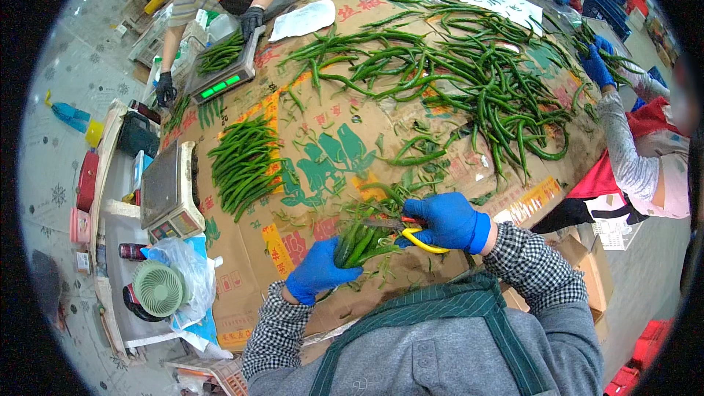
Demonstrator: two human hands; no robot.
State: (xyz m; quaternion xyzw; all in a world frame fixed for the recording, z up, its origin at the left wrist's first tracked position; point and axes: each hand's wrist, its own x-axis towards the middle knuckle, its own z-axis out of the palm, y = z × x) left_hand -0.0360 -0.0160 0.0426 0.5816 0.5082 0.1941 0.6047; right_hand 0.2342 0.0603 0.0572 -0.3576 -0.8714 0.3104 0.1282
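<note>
The far scale (232,81) carries a pile of green peppers (222,53) on its pan. At the lower left, a crate (229,375) contains pale plastic. At the right, a cardboard box (600,279) stands beside the table; its contents cannot be told.

The held peppers (358,248) are in the left hand (320,271), above the near edge of the cardboard sheet (246,290). Their long axis runs from lower left to upper right, free ends toward the scissors (424,241). The blades point left, next to those ends; contact cannot be told. The left hand is closed around the peppers; the right hand (453,224) is clamped on the scissors' handles.
</note>
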